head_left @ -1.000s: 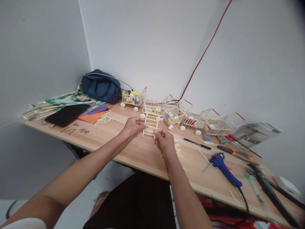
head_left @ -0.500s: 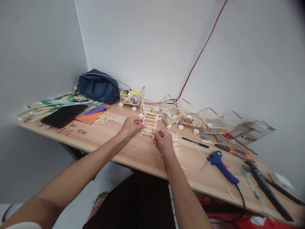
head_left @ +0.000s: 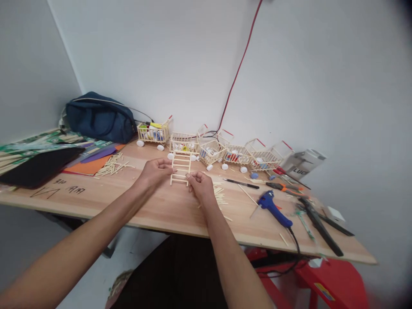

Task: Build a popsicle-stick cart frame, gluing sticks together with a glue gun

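Note:
A small ladder-like frame of pale wooden sticks [head_left: 181, 165], with several crossbars, is held upright or slightly tilted just above the table [head_left: 154, 206]. My left hand [head_left: 157, 171] grips its left rail with closed fingers. On the lower right side, my right hand [head_left: 200, 183] pinches the other rail near the bottom. Behind the frame stands a miniature stick cart [head_left: 185, 139] with white wheels. Loose cut sticks [head_left: 220, 195] lie beside my right hand, partly covered by it.
More miniature carts [head_left: 238, 155] line the wall. At right are a blue glue gun [head_left: 275, 209], a black pen [head_left: 241, 183], orange-handled pliers [head_left: 286, 187] and a black long-bladed tool [head_left: 322, 227]. At left lie a dark phone-like slab [head_left: 38, 167], coloured sheets [head_left: 90, 165] and a blue bag [head_left: 101, 118].
The view has turned right, so everything sits further left in the picture. Both hands keep hold of the stick frame in nearly the same pose.

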Demonstrator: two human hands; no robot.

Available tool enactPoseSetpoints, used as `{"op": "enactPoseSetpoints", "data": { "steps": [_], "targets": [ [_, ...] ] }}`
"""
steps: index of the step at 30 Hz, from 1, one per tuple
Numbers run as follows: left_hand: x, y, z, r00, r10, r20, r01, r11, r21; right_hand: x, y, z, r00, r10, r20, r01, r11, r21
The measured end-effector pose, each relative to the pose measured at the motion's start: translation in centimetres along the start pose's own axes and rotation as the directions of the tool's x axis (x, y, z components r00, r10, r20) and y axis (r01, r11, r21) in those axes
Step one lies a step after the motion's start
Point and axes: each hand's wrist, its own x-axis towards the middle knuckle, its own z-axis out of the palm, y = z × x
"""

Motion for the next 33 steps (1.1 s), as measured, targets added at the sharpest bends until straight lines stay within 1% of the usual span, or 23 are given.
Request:
{"op": "enactPoseSetpoints", "data": {
  "steps": [7,11,19,24,26,29,31,33],
  "targets": [
    [0.1,0.2,-0.2,0.999,0.026,0.020,-0.026,1.000,0.012,-0.3,-0.4,-0.1,1.000,0.013,0.020,-0.014,0.999,0.036],
    [-0.1,0.6,-0.2,1.000,0.002,0.011,-0.002,0.999,0.034,-0.4,-0.5,-0.2,0.999,0.033,0.033,-0.034,0.999,0.023],
    [0.2,0.3,-0.6,0.999,-0.002,0.035,0.004,0.998,-0.057,-0.1,0.0,-0.2,0.997,0.058,0.045,-0.056,0.998,-0.038],
    [0.3,0.0,-0.6,0.997,0.001,0.071,0.007,0.994,-0.110,0.1,0.5,0.1,0.999,0.017,0.044,-0.019,0.999,0.048],
    [0.3,0.0,-0.6,0.997,0.004,0.072,0.005,0.992,-0.124,0.3,0.5,-0.1,1.000,-0.004,0.017,0.003,0.998,0.065],
    [0.3,0.2,-0.7,0.998,-0.006,0.067,0.010,0.997,-0.072,0.5,0.4,-0.8,0.993,-0.038,-0.107,0.041,0.999,0.027],
    [0.4,0.5,-0.9,0.996,-0.026,0.080,0.025,1.000,0.005,0.4,0.1,-1.5,0.976,-0.074,-0.206,0.074,0.997,-0.009],
    [0.4,0.9,-1.0,0.992,-0.051,0.119,0.041,0.995,0.086,0.1,-0.5,-2.1,0.948,-0.129,-0.290,0.125,0.992,-0.030]
  ]
}}
